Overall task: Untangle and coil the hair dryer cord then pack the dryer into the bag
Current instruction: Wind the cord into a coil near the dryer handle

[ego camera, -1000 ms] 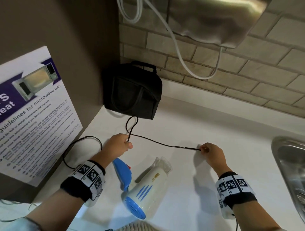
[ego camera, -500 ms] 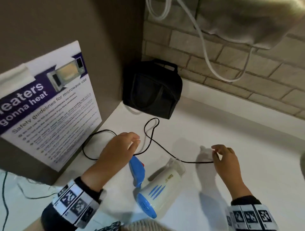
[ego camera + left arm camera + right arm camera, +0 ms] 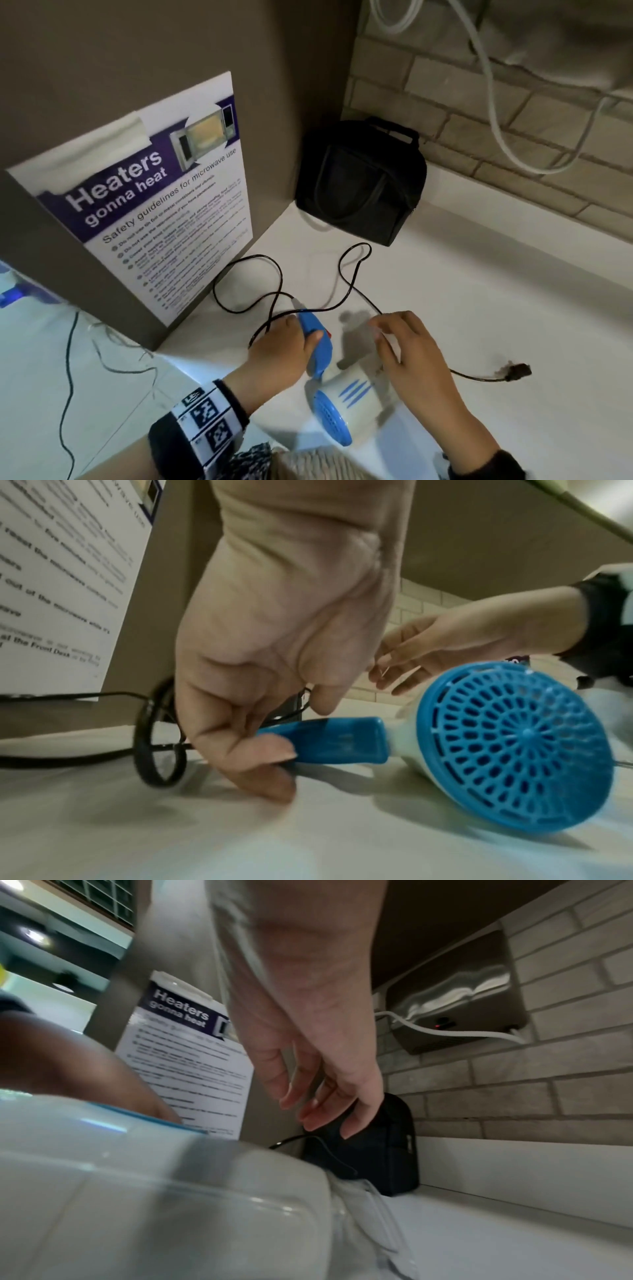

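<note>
- My left hand (image 3: pixel 279 346) pinched the hair dryer (image 3: pixel 346 401) by its blue handle (image 3: pixel 337 741), dryer flat on the desk (image 3: pixel 496 308).
- Right hand (image 3: pixel 409 353) hovered over the barrel, fingers (image 3: pixel 310 1096) loose, holding nothing.
- Cord (image 3: pixel 352 274) lay sprawled uncoiled near the bag (image 3: pixel 359 181).

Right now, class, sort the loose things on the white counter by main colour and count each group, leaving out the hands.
Black: 2, the bag and the hair dryer cord
White and blue: 1, the hair dryer
Total: 3
</note>
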A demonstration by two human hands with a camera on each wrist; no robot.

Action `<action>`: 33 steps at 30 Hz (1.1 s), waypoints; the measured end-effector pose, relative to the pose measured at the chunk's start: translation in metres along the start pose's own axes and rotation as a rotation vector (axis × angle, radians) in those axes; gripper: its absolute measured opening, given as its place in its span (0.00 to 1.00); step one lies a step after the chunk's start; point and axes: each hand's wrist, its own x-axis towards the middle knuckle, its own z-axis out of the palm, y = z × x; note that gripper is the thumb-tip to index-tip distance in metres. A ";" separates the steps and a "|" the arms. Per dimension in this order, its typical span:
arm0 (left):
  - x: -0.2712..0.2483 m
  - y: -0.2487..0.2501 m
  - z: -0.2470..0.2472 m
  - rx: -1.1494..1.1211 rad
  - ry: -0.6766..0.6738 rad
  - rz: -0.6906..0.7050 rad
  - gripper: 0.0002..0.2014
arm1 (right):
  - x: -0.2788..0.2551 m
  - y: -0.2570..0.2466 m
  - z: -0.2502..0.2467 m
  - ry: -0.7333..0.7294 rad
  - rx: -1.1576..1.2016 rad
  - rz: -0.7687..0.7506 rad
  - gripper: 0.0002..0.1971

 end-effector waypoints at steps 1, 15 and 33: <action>0.005 0.003 0.002 -0.024 0.024 -0.023 0.27 | 0.001 -0.004 0.002 -0.017 -0.009 -0.024 0.10; 0.057 0.028 -0.004 -0.362 0.155 -0.183 0.26 | 0.019 -0.029 0.001 -0.116 -0.022 -0.119 0.12; -0.049 0.093 -0.116 -0.934 -0.436 0.434 0.11 | 0.056 -0.094 -0.086 -0.296 0.406 -0.206 0.28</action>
